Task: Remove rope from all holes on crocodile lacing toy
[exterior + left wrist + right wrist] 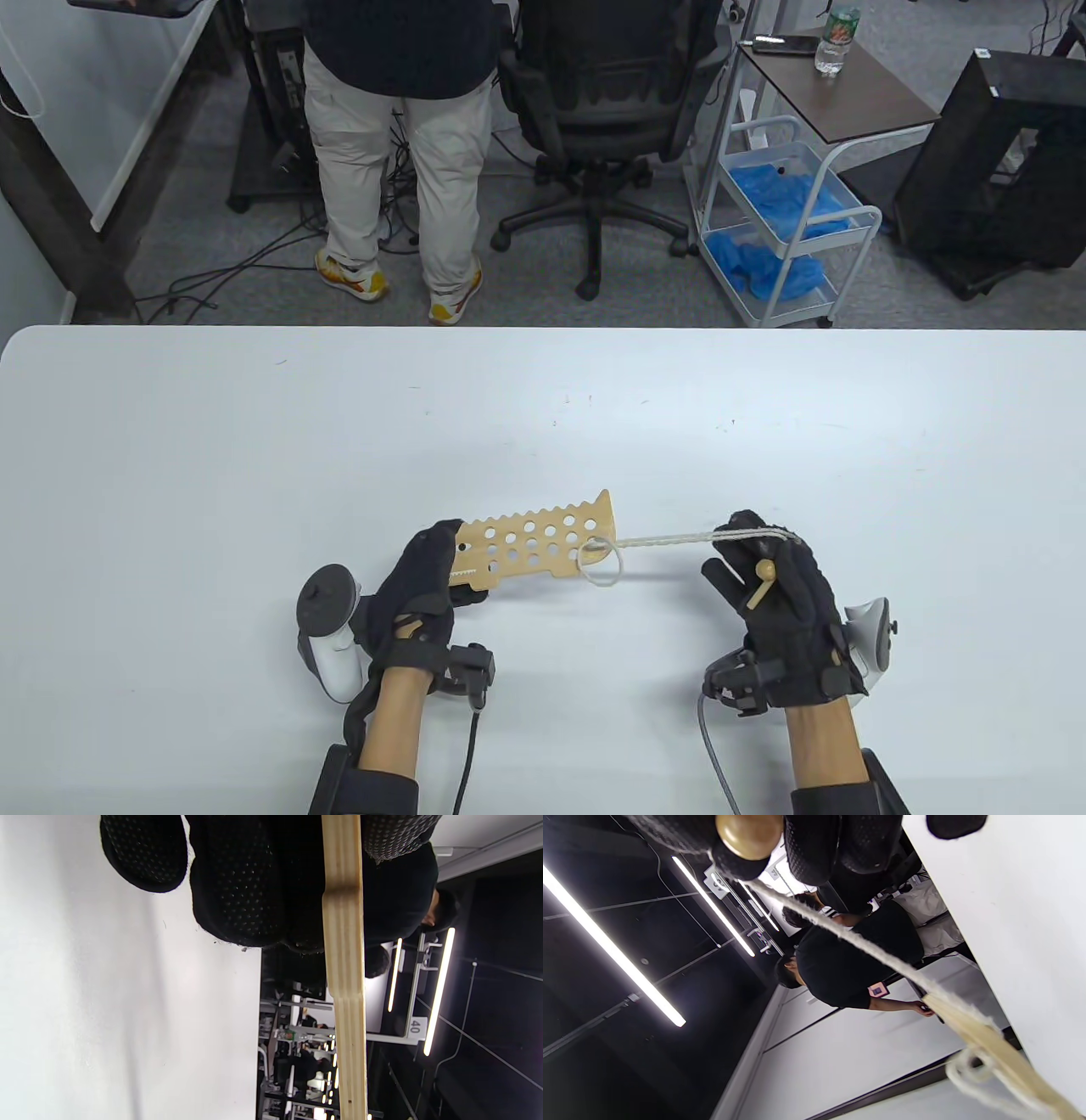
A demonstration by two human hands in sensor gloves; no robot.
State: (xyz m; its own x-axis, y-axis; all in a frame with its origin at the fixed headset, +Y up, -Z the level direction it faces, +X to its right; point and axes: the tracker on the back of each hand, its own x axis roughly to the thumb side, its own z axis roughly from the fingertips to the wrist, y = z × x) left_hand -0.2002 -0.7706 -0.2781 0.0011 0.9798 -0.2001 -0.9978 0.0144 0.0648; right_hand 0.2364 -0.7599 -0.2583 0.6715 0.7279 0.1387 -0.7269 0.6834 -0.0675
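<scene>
A flat wooden crocodile lacing toy [543,543] with several round holes is held above the white table [254,441]. My left hand [428,573] grips its left end; in the left wrist view its edge [345,984] runs between my fingers [237,887]. A cream rope [670,538] runs taut from a hole at the toy's right end to my right hand [768,573], with a small loop [601,567] hanging at that end. My right hand pinches the rope and holds its wooden needle [759,584]. The right wrist view shows the needle's knob [749,834], the rope [865,946] and the toy's edge [1001,1056].
A person stands beyond the table's far edge [390,153], beside a black office chair [602,110]. A white trolley with blue cloths [785,229] and a side table with a bottle [836,38] stand at the back right.
</scene>
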